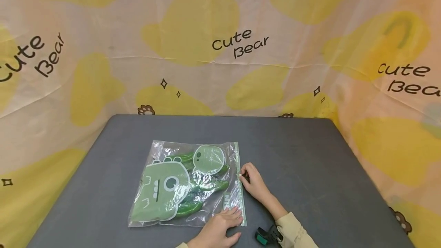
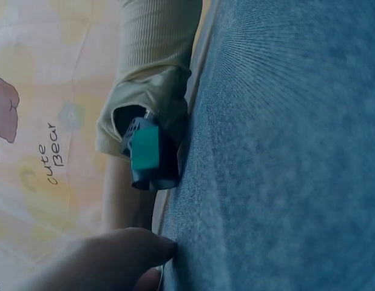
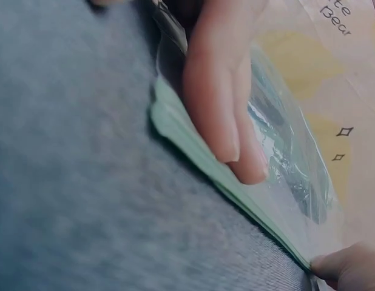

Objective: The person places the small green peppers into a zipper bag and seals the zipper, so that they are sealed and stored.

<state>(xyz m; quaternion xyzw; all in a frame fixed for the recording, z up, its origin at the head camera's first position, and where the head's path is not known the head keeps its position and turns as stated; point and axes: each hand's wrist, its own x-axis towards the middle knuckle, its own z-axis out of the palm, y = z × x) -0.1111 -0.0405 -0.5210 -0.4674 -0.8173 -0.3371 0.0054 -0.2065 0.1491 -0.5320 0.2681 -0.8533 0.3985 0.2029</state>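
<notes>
A clear plastic zip bag (image 1: 231, 152) with a green cartoon dinosaur print lies flat on the grey table. Inside it are several long, shiny green vegetables (image 1: 189, 208) that look like peppers. My right hand (image 1: 255, 183) is at the bag's right-hand edge, thumb and forefinger pinching the green zip strip. In the right wrist view, two of its fingers extend over the film beside the green strip (image 3: 193, 148). My left hand (image 1: 220, 227) rests on the bag's near right corner, fingers spread out straight. Its fingertip also shows at the strip's far end in the right wrist view.
The grey table (image 1: 293, 152) extends around the bag. A black wrist device with a green face (image 1: 263, 236) sits by the right sleeve. Cloth printed with "Cute Bear" (image 1: 241, 43) hangs behind and along both sides of the table.
</notes>
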